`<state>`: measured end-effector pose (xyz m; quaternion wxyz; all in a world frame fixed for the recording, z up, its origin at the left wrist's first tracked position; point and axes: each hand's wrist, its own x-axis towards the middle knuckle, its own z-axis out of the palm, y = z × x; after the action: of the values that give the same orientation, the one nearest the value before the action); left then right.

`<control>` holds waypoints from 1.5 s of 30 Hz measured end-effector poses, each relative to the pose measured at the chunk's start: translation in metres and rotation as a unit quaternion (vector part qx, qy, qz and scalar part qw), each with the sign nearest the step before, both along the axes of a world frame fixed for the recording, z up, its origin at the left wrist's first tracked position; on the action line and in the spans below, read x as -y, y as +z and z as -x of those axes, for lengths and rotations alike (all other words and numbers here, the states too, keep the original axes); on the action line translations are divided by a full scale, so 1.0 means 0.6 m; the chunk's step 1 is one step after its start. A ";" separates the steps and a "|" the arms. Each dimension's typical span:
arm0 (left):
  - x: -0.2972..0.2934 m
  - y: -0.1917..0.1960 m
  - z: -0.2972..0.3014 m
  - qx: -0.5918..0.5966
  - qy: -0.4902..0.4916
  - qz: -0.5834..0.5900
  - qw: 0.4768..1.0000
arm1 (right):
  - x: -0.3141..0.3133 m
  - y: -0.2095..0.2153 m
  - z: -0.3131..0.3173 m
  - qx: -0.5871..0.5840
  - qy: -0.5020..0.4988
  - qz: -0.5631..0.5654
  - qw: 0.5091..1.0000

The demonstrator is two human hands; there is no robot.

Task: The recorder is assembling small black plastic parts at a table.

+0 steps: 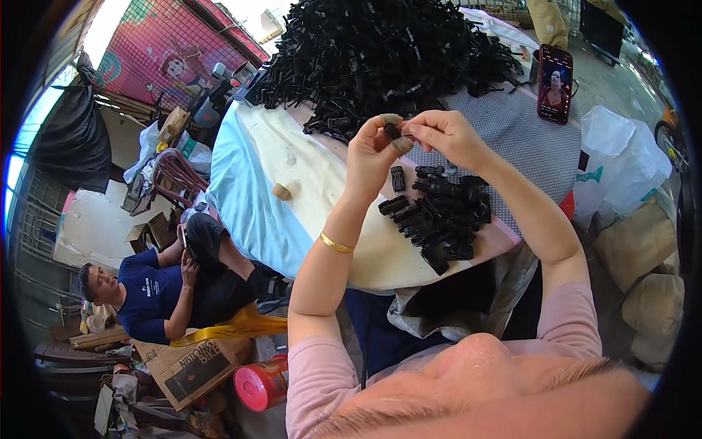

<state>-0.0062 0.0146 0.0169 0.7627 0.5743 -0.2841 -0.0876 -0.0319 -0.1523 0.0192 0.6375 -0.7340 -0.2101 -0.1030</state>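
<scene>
We've got both hands up, left hand (374,150) and right hand (444,135), fingers pinching one small black clip (393,131) between them. Below the fingers sits our small finished-looking pile (439,219); beyond them, the huge heap (380,51) looks untouched on the desk (292,190).

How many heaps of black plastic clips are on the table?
2: a big heap of black clips at the table's far end, and a small pile beneath the raised hands. Loose clips lie between.
</scene>
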 end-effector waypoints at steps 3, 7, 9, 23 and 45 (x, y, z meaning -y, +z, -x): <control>0.005 -0.005 0.004 0.067 0.059 -0.074 0.993 | -0.002 0.001 0.002 -0.015 0.004 0.003 1.000; 0.009 -0.002 0.012 0.078 0.074 -0.092 0.990 | 0.000 0.007 0.006 -0.027 0.001 0.019 0.999; 0.011 0.002 0.019 0.093 0.102 -0.112 0.984 | 0.000 0.012 0.010 -0.024 0.004 0.014 1.000; 0.023 0.011 0.042 0.219 0.249 -0.223 0.917 | 0.002 0.020 0.023 0.079 -0.119 0.067 0.987; -0.014 0.012 0.018 -0.194 -0.242 0.035 0.950 | 0.047 0.024 0.006 -0.001 0.133 -0.024 0.991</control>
<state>-0.0168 0.0231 0.0242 0.7784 0.4335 -0.2642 -0.3693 -0.0353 -0.1805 0.0334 0.6634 -0.6839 -0.3029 -0.0215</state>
